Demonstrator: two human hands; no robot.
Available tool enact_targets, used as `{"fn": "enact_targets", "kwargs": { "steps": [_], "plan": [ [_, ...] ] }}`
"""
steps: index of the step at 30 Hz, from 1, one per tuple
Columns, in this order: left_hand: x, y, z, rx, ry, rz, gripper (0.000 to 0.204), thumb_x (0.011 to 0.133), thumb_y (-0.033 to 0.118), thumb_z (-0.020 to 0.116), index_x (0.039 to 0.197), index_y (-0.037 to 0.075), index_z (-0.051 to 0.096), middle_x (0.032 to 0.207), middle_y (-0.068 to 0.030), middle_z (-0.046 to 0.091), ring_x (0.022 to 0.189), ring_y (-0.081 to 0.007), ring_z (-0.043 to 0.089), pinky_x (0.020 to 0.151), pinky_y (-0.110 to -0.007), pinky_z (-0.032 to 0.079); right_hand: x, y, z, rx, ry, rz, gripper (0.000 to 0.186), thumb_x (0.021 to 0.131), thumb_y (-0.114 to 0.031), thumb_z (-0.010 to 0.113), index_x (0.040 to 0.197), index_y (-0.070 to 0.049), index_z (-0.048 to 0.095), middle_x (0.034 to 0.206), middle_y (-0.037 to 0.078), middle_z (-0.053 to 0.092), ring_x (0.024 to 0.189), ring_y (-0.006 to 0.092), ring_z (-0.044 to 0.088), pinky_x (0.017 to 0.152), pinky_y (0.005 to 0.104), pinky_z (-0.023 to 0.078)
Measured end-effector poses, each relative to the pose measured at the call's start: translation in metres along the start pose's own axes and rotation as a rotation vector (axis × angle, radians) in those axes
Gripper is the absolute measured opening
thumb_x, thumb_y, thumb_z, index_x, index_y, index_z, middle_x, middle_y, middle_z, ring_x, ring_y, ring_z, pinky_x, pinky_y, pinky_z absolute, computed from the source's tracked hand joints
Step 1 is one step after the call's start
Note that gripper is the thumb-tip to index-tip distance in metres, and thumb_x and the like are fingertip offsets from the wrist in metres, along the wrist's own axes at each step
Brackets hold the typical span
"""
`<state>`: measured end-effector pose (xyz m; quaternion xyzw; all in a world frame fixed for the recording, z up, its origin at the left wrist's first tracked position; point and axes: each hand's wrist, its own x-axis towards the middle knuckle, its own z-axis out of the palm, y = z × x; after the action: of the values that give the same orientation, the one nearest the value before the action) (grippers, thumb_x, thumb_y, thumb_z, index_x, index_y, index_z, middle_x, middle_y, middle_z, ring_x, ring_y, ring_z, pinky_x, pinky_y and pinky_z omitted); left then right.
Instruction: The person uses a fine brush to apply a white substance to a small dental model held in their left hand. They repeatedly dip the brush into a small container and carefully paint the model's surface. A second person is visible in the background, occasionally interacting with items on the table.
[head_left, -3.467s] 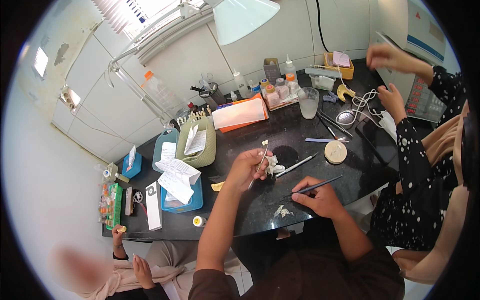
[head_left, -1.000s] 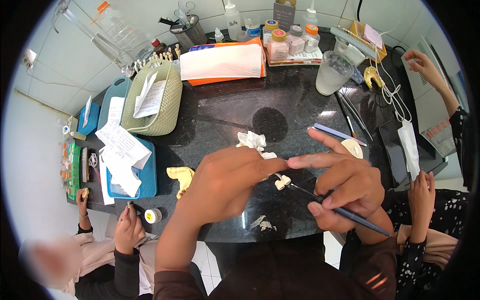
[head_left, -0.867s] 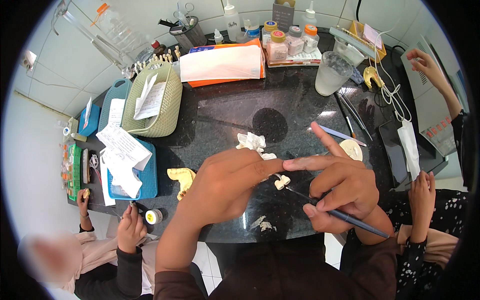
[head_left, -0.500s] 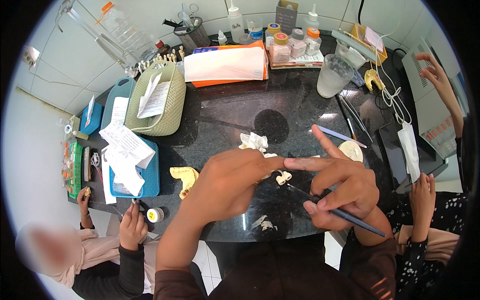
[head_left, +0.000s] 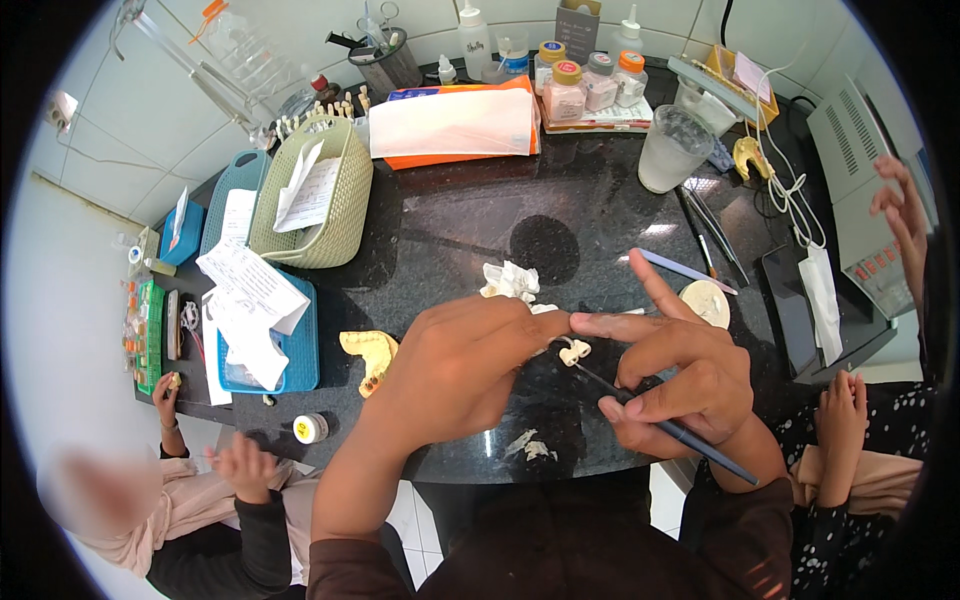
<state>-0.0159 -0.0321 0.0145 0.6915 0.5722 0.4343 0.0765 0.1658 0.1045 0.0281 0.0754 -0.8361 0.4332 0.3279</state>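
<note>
My left hand point(head_left: 455, 365) pinches a small white tooth-shaped piece point(head_left: 573, 351) over the black stone counter point(head_left: 470, 215). My right hand point(head_left: 680, 375) grips a thin dark brush point(head_left: 672, 427) whose tip touches that piece, with the index finger stretched out to meet my left fingertips. A crumpled white tissue point(head_left: 510, 280) lies just behind my hands. A yellow dental cast point(head_left: 368, 355) rests to the left of my left hand.
A green woven basket point(head_left: 320, 205) and blue trays point(head_left: 265, 340) with papers sit on the left. An orange-edged folder point(head_left: 455, 120), jars, bottles and a frosted cup point(head_left: 672, 150) stand at the back. One person sits at lower left, another's hands point(head_left: 900, 215) are at right.
Earlier I looked from farther back with my hands apart. My view has dropped closer and my hands have come together on the small piece; in the last second they barely moved.
</note>
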Motion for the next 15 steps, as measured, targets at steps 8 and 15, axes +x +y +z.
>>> {"fn": "enact_targets", "kwargs": {
  "steps": [8, 15],
  "plan": [
    [-0.0005, 0.0004, -0.0012, 0.011, -0.029, -0.023, 0.041, 0.062, -0.007, 0.058, 0.101, -0.002, 0.065, 0.074, -0.0139, 0.060, 0.064, -0.0303, 0.059, 0.057, -0.037, 0.046, -0.0002, 0.0001, 0.0016, -0.019, 0.010, 0.002, 0.027, 0.075, 0.001, 0.072, 0.081, -0.016, 0.051, 0.072, 0.000, 0.057, 0.099, 0.0395, 0.067, 0.106, 0.0677, 0.023],
    [-0.0012, 0.0006, -0.0024, 0.023, -0.048, -0.027, 0.040, 0.062, -0.008, 0.059, 0.101, -0.002, 0.065, 0.074, -0.0142, 0.060, 0.064, -0.0306, 0.059, 0.058, -0.036, 0.046, -0.0006, -0.0008, 0.0013, -0.019, -0.002, 0.016, 0.028, 0.075, 0.001, 0.073, 0.080, -0.015, 0.052, 0.073, 0.001, 0.058, 0.099, 0.0397, 0.066, 0.106, 0.0681, 0.022]
  ]
}}
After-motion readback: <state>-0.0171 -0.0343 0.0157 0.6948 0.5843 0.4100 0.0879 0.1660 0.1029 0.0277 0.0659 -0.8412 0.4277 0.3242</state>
